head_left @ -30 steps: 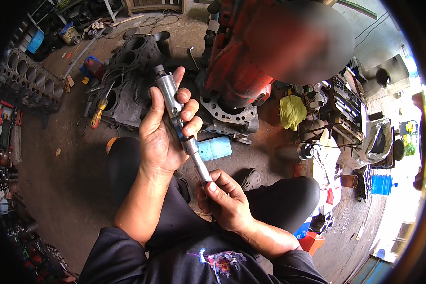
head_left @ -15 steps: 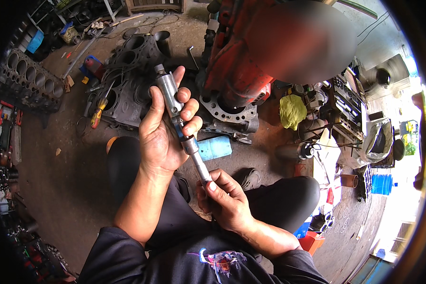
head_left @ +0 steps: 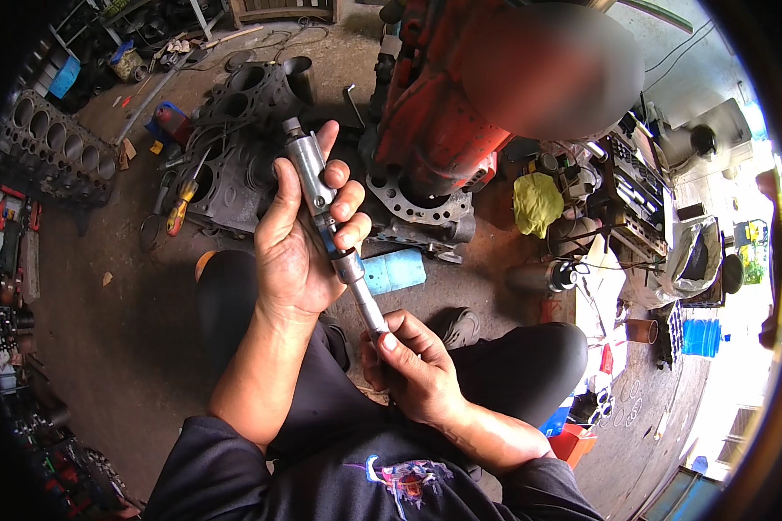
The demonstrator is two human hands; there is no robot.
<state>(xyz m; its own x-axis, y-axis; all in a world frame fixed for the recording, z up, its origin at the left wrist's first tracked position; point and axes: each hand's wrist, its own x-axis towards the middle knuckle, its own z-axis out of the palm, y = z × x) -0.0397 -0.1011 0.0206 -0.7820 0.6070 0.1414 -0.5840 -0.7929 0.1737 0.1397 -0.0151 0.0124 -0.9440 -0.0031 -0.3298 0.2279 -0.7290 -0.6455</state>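
Above my lap, both hands hold a long silver cylindrical metal tool (head_left: 308,167), tilted with its thick upper end far left and its thin shaft toward me. Its exact kind is not clear. My left hand (head_left: 297,252) has its palm up, fingers curled around the thicker part and thumb beside it. Part of the tool's middle is hidden behind those fingers. Thumb and fingers of my right hand (head_left: 421,369) pinch the thin lower end, covering its tip. Beyond the hands lies a dark engine block (head_left: 226,204) with round bores.
A red machine part (head_left: 443,130) stands over a metal block (head_left: 426,208) ahead. A blue flat piece (head_left: 394,271) lies near my shoe. A yellow-handled screwdriver (head_left: 179,213) rests at left, another engine block (head_left: 61,143) beyond. Several tools and a yellow-green cloth (head_left: 537,204) are right.
My hands and the silver tool hold nearly the same position. The blurred round area over the red machine part at the upper right has shifted slightly.
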